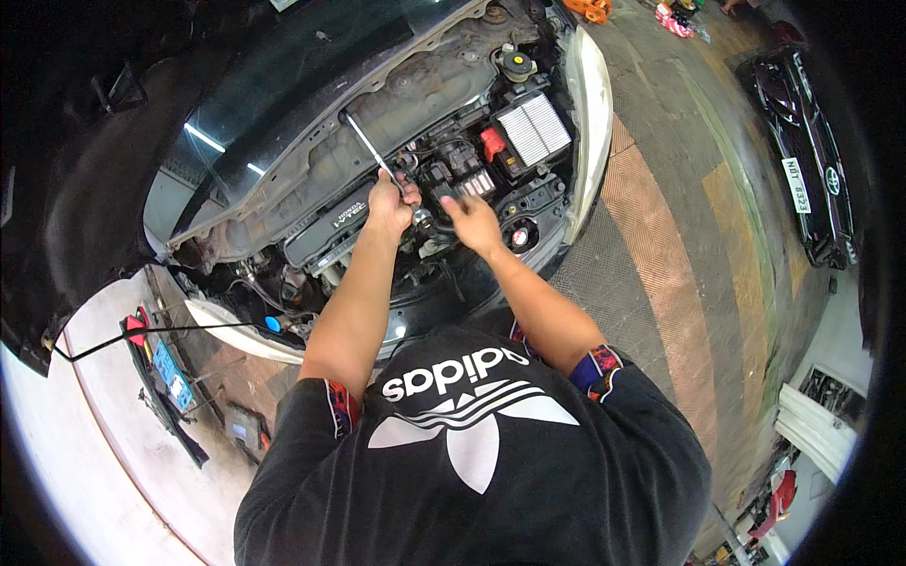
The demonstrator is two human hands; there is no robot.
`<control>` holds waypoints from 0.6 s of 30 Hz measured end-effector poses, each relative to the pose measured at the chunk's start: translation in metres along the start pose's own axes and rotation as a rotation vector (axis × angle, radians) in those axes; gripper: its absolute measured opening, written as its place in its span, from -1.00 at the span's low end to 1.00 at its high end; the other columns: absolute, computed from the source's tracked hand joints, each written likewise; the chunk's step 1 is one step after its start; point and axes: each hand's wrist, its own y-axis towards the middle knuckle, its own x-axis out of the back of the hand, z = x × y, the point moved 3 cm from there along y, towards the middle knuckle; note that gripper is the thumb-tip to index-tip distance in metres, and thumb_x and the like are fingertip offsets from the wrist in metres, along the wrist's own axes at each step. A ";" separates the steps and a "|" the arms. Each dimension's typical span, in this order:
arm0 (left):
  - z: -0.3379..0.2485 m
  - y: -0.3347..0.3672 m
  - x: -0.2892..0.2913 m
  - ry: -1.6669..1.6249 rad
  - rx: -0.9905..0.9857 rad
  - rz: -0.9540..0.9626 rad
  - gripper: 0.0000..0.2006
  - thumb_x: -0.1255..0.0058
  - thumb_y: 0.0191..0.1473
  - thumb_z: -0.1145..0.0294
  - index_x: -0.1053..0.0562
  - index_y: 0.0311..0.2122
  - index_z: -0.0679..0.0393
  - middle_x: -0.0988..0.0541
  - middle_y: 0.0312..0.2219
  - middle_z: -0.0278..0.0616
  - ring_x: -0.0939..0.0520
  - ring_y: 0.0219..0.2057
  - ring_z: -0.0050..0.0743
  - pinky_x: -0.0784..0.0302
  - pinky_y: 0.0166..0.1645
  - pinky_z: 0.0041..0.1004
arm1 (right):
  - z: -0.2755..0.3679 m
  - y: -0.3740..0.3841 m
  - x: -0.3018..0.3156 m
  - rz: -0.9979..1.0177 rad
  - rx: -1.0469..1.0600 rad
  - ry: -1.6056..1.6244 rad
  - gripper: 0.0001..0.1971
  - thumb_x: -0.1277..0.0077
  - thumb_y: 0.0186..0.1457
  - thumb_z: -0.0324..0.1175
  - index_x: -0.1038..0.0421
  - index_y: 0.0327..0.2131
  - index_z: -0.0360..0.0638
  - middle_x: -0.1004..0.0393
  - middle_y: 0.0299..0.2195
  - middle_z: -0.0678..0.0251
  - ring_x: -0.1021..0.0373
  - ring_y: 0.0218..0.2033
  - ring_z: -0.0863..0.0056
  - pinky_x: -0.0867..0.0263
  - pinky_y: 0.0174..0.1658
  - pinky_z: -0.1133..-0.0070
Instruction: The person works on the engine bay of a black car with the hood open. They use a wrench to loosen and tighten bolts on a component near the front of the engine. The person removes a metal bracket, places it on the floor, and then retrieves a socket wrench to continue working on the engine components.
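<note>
Both my hands reach down into the open engine bay of a car. My left hand (391, 200) is closed around a long silver metal bar (364, 140), a tool whose far end points up and left toward the rear of the bay. Just below that hand sits a shiny metal fitting (421, 217). To the right, my right hand (474, 224) hovers over dark engine parts, its thumb apart and some fingertips hidden; nothing shows in it. A black engine cover (326, 226) lies left of my left hand.
A white pleated air filter (535, 130) sits in its uncovered box beside a red cover (492, 143). Beyond is a reservoir cap (517, 63). A thin black rod (170, 329) crosses at left. A detached front grille (802, 156) stands right, past the matted floor (651, 217).
</note>
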 end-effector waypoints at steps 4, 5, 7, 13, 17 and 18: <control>-0.003 -0.012 -0.011 -0.003 -0.026 -0.033 -0.59 0.36 0.38 0.01 -0.27 -0.36 0.15 -0.22 -0.54 -0.29 -0.23 -0.62 -0.49 -0.10 -0.67 -0.58 | 0.018 -0.008 -0.043 0.101 0.269 0.592 -0.51 0.35 0.39 -0.01 -0.41 -0.16 -0.27 -0.44 -0.24 0.17 -0.35 -0.16 0.37 -0.23 0.01 0.46; -0.005 -0.015 -0.014 0.002 -0.040 -0.052 -0.59 0.37 0.38 0.02 -0.27 -0.35 0.16 -0.21 -0.54 -0.28 -0.22 -0.63 -0.49 -0.09 -0.68 -0.58 | 0.019 -0.009 -0.049 0.099 0.295 0.702 -0.49 0.36 0.39 0.02 -0.41 -0.19 -0.28 -0.42 -0.29 0.22 -0.33 -0.21 0.44 -0.24 -0.04 0.50; -0.006 -0.022 -0.018 -0.040 0.008 -0.020 -0.61 0.32 0.37 0.01 -0.26 -0.35 0.14 -0.21 -0.56 -0.26 -0.24 -0.62 -0.50 -0.11 -0.68 -0.59 | 0.019 -0.013 -0.060 0.171 0.274 0.744 -0.48 0.33 0.37 0.06 -0.39 -0.26 -0.26 -0.37 -0.43 0.23 -0.30 -0.34 0.45 -0.24 -0.18 0.49; -0.008 -0.011 -0.016 0.048 -0.019 -0.084 -0.72 0.14 0.33 0.13 -0.22 -0.28 0.13 -0.24 -0.56 -0.24 -0.28 -0.62 -0.49 -0.10 -0.70 -0.59 | 0.016 -0.020 -0.050 0.031 0.297 0.601 -0.43 0.16 0.27 0.15 -0.38 -0.35 -0.30 -0.30 -0.62 0.28 -0.20 -0.55 0.52 -0.18 -0.44 0.49; -0.012 -0.004 -0.008 0.135 -0.142 -0.142 -0.69 0.14 0.33 0.11 -0.19 -0.38 0.08 -0.21 -0.64 -0.28 -0.25 -0.70 -0.52 -0.11 -0.72 -0.59 | 0.019 -0.018 -0.046 0.005 0.380 0.593 -0.42 0.09 0.23 0.14 -0.39 -0.43 -0.32 -0.29 -0.65 0.18 -0.19 -0.58 0.50 -0.19 -0.48 0.44; -0.012 -0.005 -0.004 0.185 -0.193 -0.200 -0.71 0.13 0.33 0.12 -0.22 -0.35 0.09 -0.24 -0.63 -0.27 -0.25 -0.71 -0.53 -0.12 -0.71 -0.60 | 0.019 -0.017 -0.045 -0.017 0.432 0.635 -0.42 0.07 0.22 0.14 -0.39 -0.45 -0.32 -0.29 -0.65 0.16 -0.19 -0.58 0.50 -0.19 -0.49 0.43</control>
